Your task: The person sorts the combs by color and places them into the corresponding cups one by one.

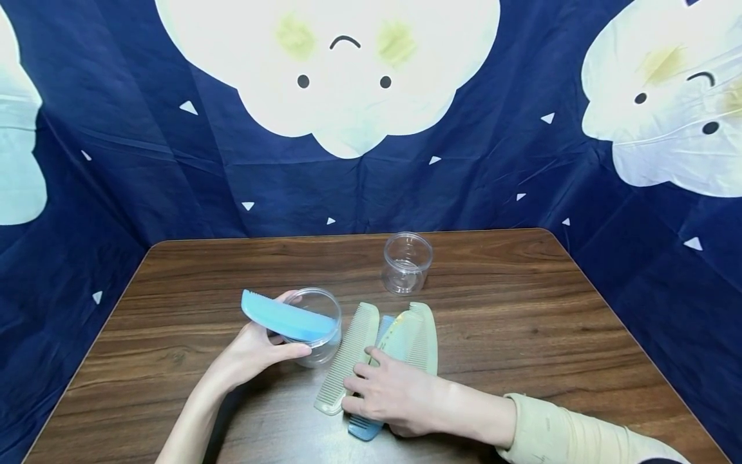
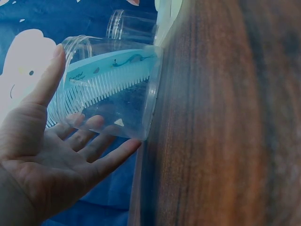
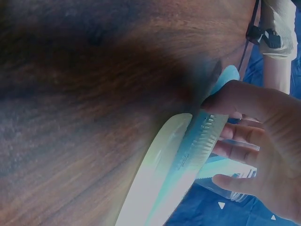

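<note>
My left hand (image 1: 255,351) grips a clear plastic jar (image 1: 317,357) from its left side, thumb and fingers spread around the wall. A light blue comb (image 1: 286,318) leans inside this jar, one end sticking out over the rim. In the left wrist view the comb's teeth (image 2: 101,89) show through the plastic. My right hand (image 1: 400,390) lies over several overlapping combs, fingertips on a pale green comb (image 1: 355,351) and thumb by the end of a blue comb (image 3: 230,75). Whether it pinches one cannot be made out. Another pale green comb (image 1: 428,341) lies right of the pile's middle.
A second clear jar (image 1: 408,264) stands upright near the back edge of the wooden table (image 1: 539,309). Behind the table hangs a dark blue cloth (image 1: 191,174) with white cloud shapes.
</note>
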